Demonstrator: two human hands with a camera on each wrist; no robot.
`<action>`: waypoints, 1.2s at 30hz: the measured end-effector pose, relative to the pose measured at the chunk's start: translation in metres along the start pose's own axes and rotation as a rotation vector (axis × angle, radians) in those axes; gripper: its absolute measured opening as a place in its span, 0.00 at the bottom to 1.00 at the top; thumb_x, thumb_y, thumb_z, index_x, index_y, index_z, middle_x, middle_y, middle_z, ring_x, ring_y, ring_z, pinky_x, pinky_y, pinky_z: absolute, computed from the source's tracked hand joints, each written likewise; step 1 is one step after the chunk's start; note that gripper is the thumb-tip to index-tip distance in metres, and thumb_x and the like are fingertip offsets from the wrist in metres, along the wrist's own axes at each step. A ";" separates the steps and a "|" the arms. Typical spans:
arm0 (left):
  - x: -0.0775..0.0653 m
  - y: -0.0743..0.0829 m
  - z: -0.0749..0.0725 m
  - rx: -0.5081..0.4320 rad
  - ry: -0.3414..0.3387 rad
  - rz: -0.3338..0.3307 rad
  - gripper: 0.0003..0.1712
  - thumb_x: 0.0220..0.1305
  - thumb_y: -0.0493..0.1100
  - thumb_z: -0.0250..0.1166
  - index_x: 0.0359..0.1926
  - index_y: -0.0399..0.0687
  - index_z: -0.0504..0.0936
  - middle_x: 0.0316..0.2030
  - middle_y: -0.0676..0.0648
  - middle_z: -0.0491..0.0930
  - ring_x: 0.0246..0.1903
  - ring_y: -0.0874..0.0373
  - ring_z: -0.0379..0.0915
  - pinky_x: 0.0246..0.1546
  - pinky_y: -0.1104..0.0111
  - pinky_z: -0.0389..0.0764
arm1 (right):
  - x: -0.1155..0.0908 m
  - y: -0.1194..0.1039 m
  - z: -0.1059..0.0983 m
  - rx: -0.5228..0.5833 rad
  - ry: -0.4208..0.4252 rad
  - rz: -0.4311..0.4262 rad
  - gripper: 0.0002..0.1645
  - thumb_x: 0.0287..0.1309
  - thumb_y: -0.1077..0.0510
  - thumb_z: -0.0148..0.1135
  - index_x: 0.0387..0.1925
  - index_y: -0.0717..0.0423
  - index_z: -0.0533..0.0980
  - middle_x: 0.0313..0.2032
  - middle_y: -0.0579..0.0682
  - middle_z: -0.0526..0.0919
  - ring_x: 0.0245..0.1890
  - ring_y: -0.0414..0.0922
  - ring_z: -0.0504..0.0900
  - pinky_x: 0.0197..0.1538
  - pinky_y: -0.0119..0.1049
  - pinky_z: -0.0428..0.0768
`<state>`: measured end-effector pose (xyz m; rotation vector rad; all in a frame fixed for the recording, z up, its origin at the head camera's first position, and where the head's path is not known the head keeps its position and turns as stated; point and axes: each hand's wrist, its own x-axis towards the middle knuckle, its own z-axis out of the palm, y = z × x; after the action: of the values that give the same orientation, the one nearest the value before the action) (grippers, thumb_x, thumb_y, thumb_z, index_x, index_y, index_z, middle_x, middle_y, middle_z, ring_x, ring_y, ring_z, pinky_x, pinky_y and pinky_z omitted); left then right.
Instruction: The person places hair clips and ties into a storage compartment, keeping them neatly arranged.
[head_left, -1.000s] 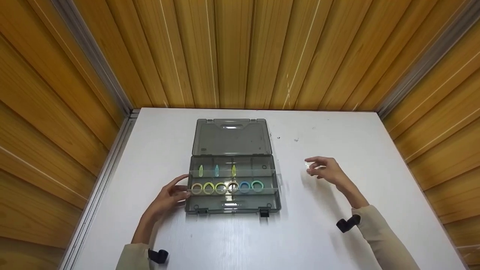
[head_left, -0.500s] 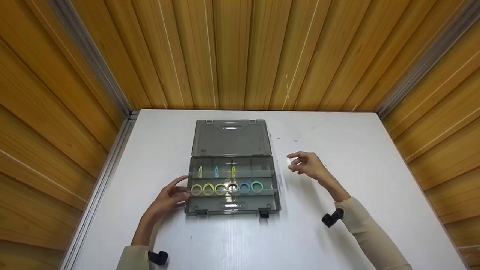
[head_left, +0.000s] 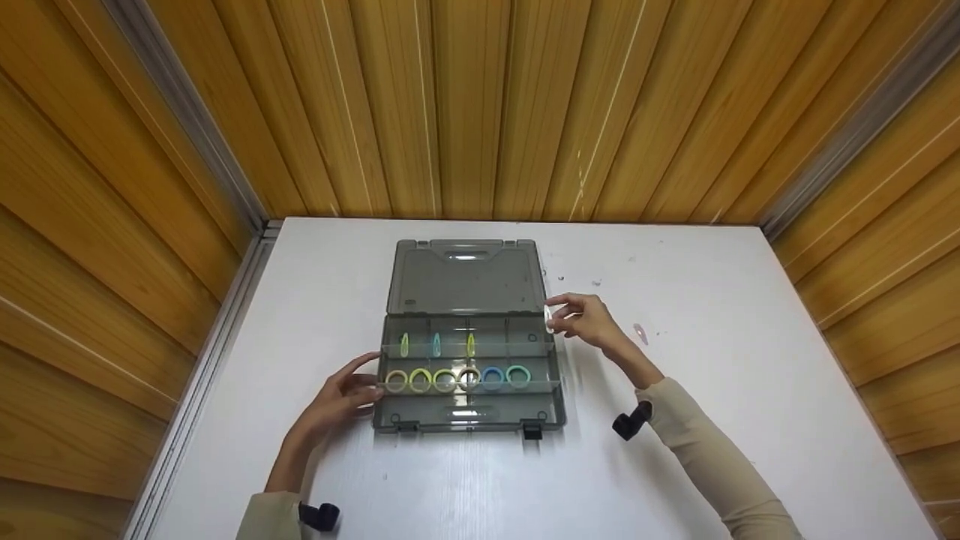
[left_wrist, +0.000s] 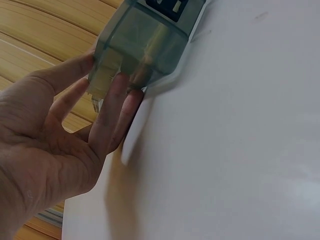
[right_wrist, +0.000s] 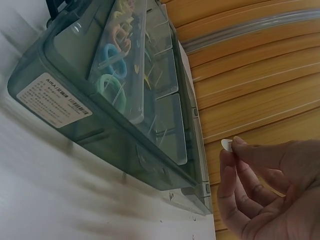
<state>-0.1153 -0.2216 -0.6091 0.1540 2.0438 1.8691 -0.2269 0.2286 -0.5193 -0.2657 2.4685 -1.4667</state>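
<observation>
The grey see-through organizer box [head_left: 469, 411] lies with its lid [head_left: 465, 281] folded back. Three snap hair clips, a green one [head_left: 405, 345], a blue one [head_left: 436, 344] and a yellow one [head_left: 471, 345], stand in its back row. Several hair ties [head_left: 493, 377] line the middle row. My left hand [head_left: 341, 397] touches the box's left side with extended fingers, also seen on the box wall in the left wrist view. My right hand [head_left: 589, 321] pinches a white hair clip [head_left: 548, 319] between thumb and fingertip, at the box's right edge near the hinge.
A pink hair clip [head_left: 640, 334] lies on the white table [head_left: 720, 375], right of my right hand. Small clear bits [head_left: 596, 283] are scattered beyond it. Wood-panelled walls [head_left: 480, 112] enclose the table on the back and sides.
My right hand has moved left with the white hair clip, from over the table to the box's right edge. The pink clip has come into sight. My left hand stays at the box.
</observation>
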 end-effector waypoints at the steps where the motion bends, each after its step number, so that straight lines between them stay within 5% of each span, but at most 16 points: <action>1: 0.000 0.000 0.000 -0.001 0.000 0.003 0.43 0.70 0.41 0.67 0.80 0.48 0.57 0.62 0.26 0.73 0.55 0.44 0.81 0.54 0.57 0.85 | 0.002 -0.001 0.002 0.005 0.003 -0.001 0.23 0.62 0.66 0.69 0.58 0.68 0.78 0.40 0.64 0.88 0.36 0.49 0.90 0.34 0.28 0.84; 11: -0.002 0.000 0.002 0.010 0.014 -0.006 0.42 0.70 0.41 0.67 0.79 0.49 0.57 0.62 0.27 0.74 0.54 0.46 0.81 0.54 0.56 0.85 | 0.013 -0.008 0.023 0.003 -0.006 -0.024 0.22 0.62 0.66 0.69 0.58 0.67 0.79 0.39 0.61 0.88 0.39 0.54 0.89 0.49 0.54 0.87; 17: 0.000 0.004 0.005 0.004 0.043 -0.069 0.43 0.68 0.43 0.69 0.79 0.55 0.60 0.63 0.29 0.72 0.53 0.49 0.81 0.54 0.55 0.85 | 0.015 -0.009 0.037 0.046 -0.035 -0.008 0.23 0.62 0.65 0.69 0.58 0.68 0.79 0.41 0.64 0.89 0.39 0.53 0.90 0.44 0.40 0.89; 24: 0.001 0.006 0.001 0.025 0.023 -0.031 0.43 0.69 0.41 0.67 0.79 0.49 0.58 0.62 0.27 0.72 0.52 0.53 0.80 0.54 0.59 0.84 | 0.019 -0.004 0.060 0.091 -0.047 -0.011 0.23 0.60 0.68 0.69 0.56 0.72 0.78 0.38 0.64 0.89 0.34 0.43 0.89 0.43 0.34 0.88; 29: 0.002 0.005 0.001 0.013 0.014 -0.033 0.43 0.69 0.41 0.68 0.79 0.50 0.58 0.62 0.28 0.72 0.52 0.53 0.80 0.53 0.60 0.84 | 0.021 0.000 0.070 -0.007 -0.013 -0.019 0.19 0.58 0.70 0.70 0.52 0.72 0.81 0.35 0.63 0.89 0.31 0.40 0.88 0.38 0.29 0.85; 36: -0.001 0.005 0.001 -0.004 0.014 -0.040 0.43 0.69 0.41 0.68 0.79 0.51 0.59 0.63 0.28 0.72 0.53 0.49 0.80 0.55 0.55 0.85 | 0.027 -0.001 0.082 -0.152 0.027 -0.005 0.15 0.52 0.72 0.73 0.44 0.71 0.84 0.32 0.63 0.90 0.32 0.51 0.91 0.30 0.24 0.77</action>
<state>-0.1148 -0.2208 -0.6044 0.0989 2.0377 1.8554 -0.2269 0.1522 -0.5596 -0.2827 2.6064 -1.2944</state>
